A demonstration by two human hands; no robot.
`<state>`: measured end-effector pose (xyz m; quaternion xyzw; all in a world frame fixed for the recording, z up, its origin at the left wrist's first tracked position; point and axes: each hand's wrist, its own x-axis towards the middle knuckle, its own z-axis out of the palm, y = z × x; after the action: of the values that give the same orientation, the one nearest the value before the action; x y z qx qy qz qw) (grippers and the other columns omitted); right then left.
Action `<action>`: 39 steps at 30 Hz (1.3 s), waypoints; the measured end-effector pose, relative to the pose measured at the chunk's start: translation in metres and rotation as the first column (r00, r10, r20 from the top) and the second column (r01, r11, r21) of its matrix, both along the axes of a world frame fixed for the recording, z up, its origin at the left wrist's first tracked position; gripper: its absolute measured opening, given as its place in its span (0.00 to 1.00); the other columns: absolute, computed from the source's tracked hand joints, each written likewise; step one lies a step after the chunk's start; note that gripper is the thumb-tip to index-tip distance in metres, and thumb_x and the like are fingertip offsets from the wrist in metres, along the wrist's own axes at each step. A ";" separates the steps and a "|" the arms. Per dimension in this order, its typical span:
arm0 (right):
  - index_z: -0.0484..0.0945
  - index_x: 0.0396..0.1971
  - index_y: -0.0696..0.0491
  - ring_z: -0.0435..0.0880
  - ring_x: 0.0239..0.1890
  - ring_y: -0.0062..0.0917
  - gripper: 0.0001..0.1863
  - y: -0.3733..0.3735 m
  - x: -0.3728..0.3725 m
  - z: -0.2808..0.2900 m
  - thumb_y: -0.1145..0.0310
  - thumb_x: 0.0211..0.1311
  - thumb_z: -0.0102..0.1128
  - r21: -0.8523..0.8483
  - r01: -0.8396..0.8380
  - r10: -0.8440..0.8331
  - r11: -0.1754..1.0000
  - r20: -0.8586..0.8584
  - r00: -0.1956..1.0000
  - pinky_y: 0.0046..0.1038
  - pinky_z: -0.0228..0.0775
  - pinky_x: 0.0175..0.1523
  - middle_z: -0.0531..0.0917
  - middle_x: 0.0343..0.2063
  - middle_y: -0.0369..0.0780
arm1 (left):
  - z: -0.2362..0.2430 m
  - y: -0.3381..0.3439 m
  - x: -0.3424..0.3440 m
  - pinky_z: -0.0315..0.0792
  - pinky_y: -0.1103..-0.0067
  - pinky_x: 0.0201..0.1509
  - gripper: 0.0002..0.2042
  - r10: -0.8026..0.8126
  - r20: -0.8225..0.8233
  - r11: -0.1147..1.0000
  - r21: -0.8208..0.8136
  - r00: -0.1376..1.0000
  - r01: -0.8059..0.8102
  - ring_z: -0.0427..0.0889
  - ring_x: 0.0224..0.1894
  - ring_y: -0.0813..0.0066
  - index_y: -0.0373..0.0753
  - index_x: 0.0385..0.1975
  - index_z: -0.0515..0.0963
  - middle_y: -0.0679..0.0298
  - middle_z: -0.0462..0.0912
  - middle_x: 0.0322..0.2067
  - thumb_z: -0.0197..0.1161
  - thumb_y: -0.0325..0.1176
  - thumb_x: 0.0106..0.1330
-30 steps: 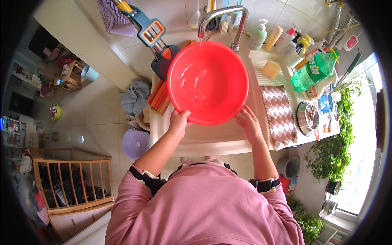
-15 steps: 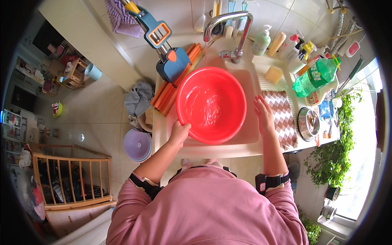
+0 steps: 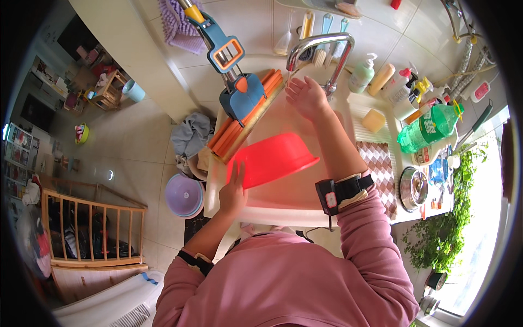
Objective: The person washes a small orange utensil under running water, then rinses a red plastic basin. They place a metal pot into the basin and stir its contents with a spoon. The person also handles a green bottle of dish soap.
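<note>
My left hand [image 3: 233, 197] grips the red plastic basin [image 3: 275, 159] at its near left side, fingers on the outer wall. The basin is tipped over above the white sink [image 3: 283, 210], showing its outside, so its inside is hidden. My right hand [image 3: 308, 98] is stretched out open beneath the spout of the chrome faucet [image 3: 320, 39], holding nothing. Whether water touches the fingers is hard to tell. A mop with a blue head and orange rollers [image 3: 239, 101] leans along the sink's left side.
On the right ledge are a checked cloth [image 3: 376, 169], a yellow sponge [image 3: 373, 120], a metal bowl [image 3: 413, 188], a green bottle [image 3: 430, 128] and several pump bottles. Purple basins [image 3: 184, 194] and grey cloth [image 3: 192, 134] lie at the left below the sink.
The basin went from upright, with water in it, to tipped over and lower, still in my left hand. My right hand moved from beside the basin up under the faucet.
</note>
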<state>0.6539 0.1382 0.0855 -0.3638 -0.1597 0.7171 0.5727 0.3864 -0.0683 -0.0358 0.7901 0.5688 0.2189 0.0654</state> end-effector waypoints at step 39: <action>0.76 0.51 0.57 0.80 0.50 0.26 0.17 0.017 0.007 -0.042 0.65 0.68 0.50 -0.007 -0.076 0.067 0.997 0.573 0.817 0.31 0.67 0.56 0.83 0.40 0.41 | -0.018 -0.028 -0.015 0.72 0.74 0.23 0.41 -0.111 0.014 0.994 0.027 0.994 0.110 0.76 0.19 0.63 0.48 0.67 0.62 0.52 0.62 0.66 0.60 0.21 0.46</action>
<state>0.6609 0.1550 0.0437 -0.5516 -0.3436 0.5943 0.4738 0.3714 -0.0960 -0.0541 0.8195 0.5207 0.2287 0.0713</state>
